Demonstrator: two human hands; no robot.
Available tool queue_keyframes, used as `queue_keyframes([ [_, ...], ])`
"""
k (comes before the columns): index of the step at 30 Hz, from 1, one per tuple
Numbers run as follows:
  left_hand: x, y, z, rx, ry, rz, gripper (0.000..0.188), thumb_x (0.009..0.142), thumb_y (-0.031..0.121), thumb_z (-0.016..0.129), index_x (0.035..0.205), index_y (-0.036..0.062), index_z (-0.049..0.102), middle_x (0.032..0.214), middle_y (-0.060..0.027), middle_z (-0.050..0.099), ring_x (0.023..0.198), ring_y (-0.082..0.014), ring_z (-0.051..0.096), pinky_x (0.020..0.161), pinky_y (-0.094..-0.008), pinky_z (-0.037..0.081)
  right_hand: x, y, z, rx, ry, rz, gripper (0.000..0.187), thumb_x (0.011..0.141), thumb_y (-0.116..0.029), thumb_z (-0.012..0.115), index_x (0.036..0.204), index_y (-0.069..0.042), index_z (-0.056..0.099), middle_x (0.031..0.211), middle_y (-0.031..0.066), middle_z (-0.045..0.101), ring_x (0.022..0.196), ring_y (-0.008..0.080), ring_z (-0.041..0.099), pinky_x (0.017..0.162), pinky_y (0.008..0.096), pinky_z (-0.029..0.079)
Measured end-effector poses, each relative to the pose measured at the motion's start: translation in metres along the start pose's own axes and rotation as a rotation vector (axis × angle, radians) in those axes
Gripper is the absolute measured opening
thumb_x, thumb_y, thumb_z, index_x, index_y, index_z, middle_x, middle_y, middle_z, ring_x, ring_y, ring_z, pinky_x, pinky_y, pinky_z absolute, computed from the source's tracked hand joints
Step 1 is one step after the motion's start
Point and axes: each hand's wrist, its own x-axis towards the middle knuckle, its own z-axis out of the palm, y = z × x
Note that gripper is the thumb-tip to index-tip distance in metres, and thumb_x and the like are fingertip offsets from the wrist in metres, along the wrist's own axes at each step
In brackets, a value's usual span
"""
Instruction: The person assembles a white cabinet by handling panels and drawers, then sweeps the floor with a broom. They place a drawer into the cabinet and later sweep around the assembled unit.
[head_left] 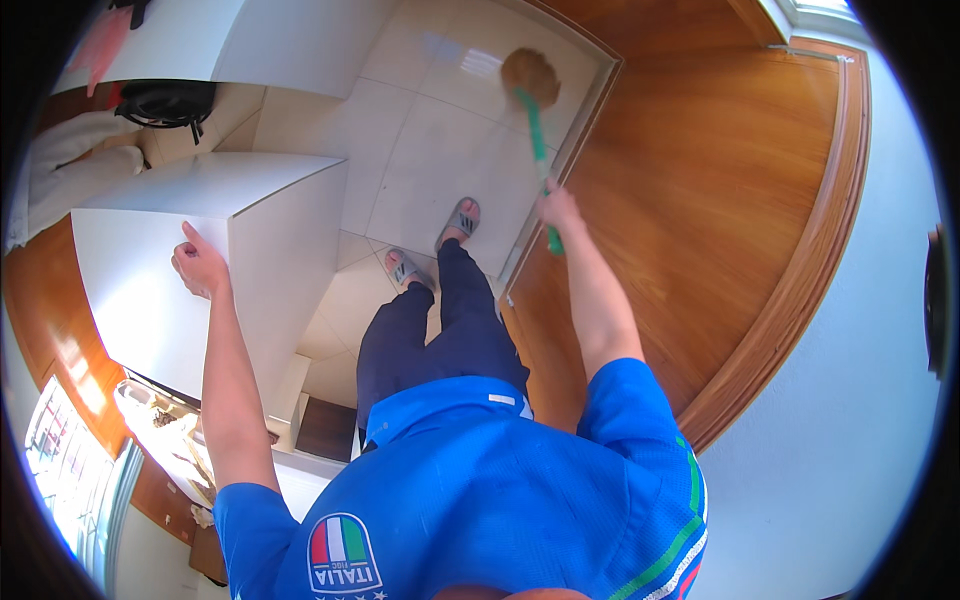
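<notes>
My right hand (560, 207) is wrapped round the green handle of a broom (537, 135), near its lower end in the picture. The broom's bushy brown head (530, 78) is a little blurred and is over the pale tiled floor ahead of my feet; whether it touches the tiles I cannot tell. Off to the left, my left hand (203, 268) is against the white cabinet (140, 285), with one digit stretched out, the other fingers curled in, and no object visible in it.
A wooden door (690, 190) with a thick frame stands close on my right. White cabinets (290, 45) continue at the far left, with a black bag (165, 103) between them. My sandalled feet (460, 217) are on the tiles (400, 160). Light comes through a window (65, 460) at the lower left.
</notes>
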Motion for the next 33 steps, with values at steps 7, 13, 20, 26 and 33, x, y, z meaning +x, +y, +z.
queue_keyframes([
  [7,-0.002,0.001,-0.004,-0.004,-0.013,-0.002,0.065,0.089,0.075,0.057,0.083,0.0105,0.057,0.098,-0.0034,0.058,0.09,-0.0266,0.06,0.082,-0.0427,0.048,-0.133,0.077,0.096,-0.227,-0.207,-0.137,0.064,0.096,-0.027,0.058,0.157,-0.02,0.041,0.087,0.0193,0.074,0.058,0.0256,0.071,0.066,0.0418,0.06],
  [13,-0.005,0.002,-0.004,-0.014,0.014,0.011,0.066,0.085,0.077,0.061,0.083,0.0104,0.057,0.095,-0.0035,0.056,0.091,-0.0265,0.059,0.081,-0.0417,0.047,-0.215,-0.016,-0.012,0.039,-0.352,0.078,0.067,0.094,-0.03,0.065,0.157,-0.026,0.042,0.071,0.0115,0.067,0.05,0.02,0.064,0.054,0.0378,0.057],
  [20,-0.005,-0.003,-0.007,-0.012,0.017,0.01,0.064,0.086,0.074,0.063,0.082,0.0102,0.057,0.095,-0.0032,0.056,0.09,-0.0262,0.059,0.081,-0.0413,0.047,-0.078,-0.095,-0.035,0.104,0.013,-0.194,0.063,0.098,-0.022,0.058,0.157,-0.015,0.039,0.072,0.0136,0.068,0.046,0.0217,0.062,0.044,0.0379,0.051],
  [26,0.002,0.003,-0.006,-0.049,0.003,0.026,0.062,0.087,0.072,0.065,0.08,0.0109,0.055,0.093,-0.001,0.056,0.086,-0.0239,0.058,0.077,-0.0406,0.048,0.034,-0.155,0.012,-0.055,-0.115,-0.245,0.065,0.094,-0.021,0.057,0.156,-0.01,0.039,0.073,0.0156,0.069,0.053,0.0265,0.067,0.053,0.0405,0.055],
  [33,-0.005,-0.007,-0.004,-0.057,0.065,0.066,0.06,0.086,0.068,0.068,0.077,0.0105,0.054,0.086,-0.0022,0.053,0.081,-0.0248,0.057,0.07,-0.0424,0.046,-0.113,-0.083,0.083,-0.397,-0.472,-0.187,0.065,0.096,-0.022,0.056,0.158,-0.016,0.038,0.081,0.0167,0.072,0.053,0.0241,0.068,0.053,0.0379,0.057],
])
